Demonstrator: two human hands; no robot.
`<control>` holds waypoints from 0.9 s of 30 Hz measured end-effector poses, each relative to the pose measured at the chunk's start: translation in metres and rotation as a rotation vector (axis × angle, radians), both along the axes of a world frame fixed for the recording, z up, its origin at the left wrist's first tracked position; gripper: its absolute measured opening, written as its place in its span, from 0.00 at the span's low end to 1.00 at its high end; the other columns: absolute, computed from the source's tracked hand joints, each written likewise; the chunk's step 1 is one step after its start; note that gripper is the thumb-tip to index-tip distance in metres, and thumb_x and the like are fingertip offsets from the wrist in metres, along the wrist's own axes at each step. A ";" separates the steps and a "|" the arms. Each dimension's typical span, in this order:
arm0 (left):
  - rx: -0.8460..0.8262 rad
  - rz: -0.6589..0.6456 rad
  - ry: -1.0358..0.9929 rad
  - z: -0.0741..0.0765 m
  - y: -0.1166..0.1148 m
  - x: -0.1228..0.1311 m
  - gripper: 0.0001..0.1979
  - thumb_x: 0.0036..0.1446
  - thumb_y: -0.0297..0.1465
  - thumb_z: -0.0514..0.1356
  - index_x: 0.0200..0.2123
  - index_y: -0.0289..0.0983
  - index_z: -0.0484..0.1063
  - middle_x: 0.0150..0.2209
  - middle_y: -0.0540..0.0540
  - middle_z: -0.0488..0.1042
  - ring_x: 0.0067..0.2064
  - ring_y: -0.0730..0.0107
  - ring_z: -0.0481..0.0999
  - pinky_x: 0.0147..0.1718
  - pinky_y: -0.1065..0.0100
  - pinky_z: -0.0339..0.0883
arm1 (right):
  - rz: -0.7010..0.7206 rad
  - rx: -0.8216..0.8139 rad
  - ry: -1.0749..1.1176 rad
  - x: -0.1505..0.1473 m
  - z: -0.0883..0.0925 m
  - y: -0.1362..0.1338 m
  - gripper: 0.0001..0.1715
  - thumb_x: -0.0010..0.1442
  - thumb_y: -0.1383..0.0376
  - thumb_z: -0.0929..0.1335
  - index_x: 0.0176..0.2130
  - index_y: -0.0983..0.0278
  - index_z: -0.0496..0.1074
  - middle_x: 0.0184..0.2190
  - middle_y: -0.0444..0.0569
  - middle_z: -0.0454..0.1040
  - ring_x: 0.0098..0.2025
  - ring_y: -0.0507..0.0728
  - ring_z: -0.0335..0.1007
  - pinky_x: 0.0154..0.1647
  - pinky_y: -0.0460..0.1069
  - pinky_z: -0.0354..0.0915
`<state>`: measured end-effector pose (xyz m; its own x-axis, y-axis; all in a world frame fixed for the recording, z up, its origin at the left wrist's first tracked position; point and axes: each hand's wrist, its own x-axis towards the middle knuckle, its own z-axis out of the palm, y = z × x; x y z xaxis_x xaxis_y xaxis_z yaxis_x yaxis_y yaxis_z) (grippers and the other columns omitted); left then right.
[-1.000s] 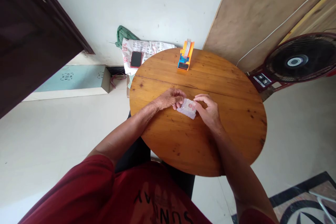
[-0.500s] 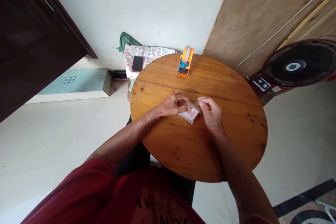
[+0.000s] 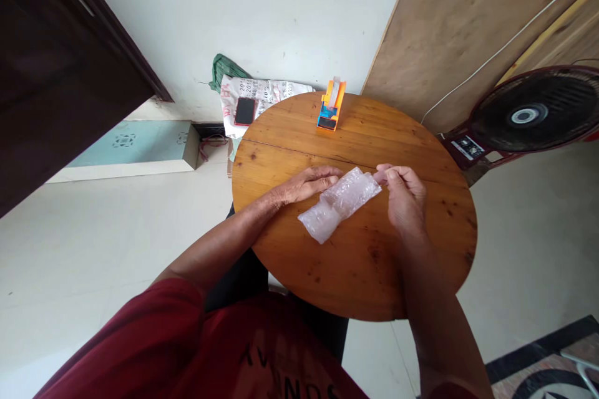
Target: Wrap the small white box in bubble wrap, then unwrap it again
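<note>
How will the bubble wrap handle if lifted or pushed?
Bubble wrap: probably floppy, since it looks thin and creased. Likely light, given the bubbled film, though I can't tell if anything's inside. Unlikely to roll: it lies flattish on the table.

The bubble wrap (image 3: 352, 198) (clear and crinkled) slants in a long strip over the round wooden table (image 3: 290, 274).

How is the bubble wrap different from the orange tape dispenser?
The bubble wrap is clear and whitish, while the tape dispenser is orange and blue.
The bubble wrap stretches out low and crinkly, but the tape dispenser stands up.
The bubble wrap is between the left hand and right hand; the tape dispenser is away from both.
Both are on the wooden table.
</note>
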<state>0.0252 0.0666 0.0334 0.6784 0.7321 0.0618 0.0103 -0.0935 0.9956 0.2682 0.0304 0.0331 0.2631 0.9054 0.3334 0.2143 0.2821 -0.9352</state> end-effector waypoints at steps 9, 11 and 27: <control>-0.260 -0.130 -0.117 -0.019 0.005 0.009 0.21 0.54 0.40 0.69 0.47 0.34 0.77 0.41 0.44 0.80 0.37 0.71 0.77 0.39 0.70 0.69 | 0.033 -0.040 0.089 0.002 0.001 0.001 0.10 0.58 0.56 0.70 0.32 0.60 0.71 0.39 0.48 0.78 0.36 0.56 0.75 0.45 0.57 0.71; -0.295 -0.095 -0.109 -0.019 0.004 0.011 0.19 0.50 0.37 0.71 0.41 0.32 0.77 0.35 0.46 0.79 0.33 0.74 0.76 0.35 0.73 0.68 | 0.027 -0.051 0.070 0.003 -0.003 0.002 0.10 0.58 0.56 0.70 0.32 0.60 0.71 0.39 0.49 0.78 0.37 0.56 0.75 0.44 0.57 0.71; -0.237 0.098 -0.187 -0.023 0.000 0.020 0.24 0.44 0.45 0.74 0.35 0.31 0.77 0.29 0.51 0.75 0.29 0.76 0.71 0.30 0.74 0.64 | 0.129 -0.145 -0.332 -0.038 0.020 -0.028 0.16 0.60 0.53 0.70 0.29 0.59 0.69 0.21 0.41 0.68 0.23 0.52 0.63 0.26 0.49 0.61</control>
<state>0.0452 0.0662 0.0107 0.5972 0.8021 -0.0017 -0.1774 0.1341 0.9750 0.2299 0.0022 0.0530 0.0426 0.9680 0.2474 0.4837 0.1967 -0.8528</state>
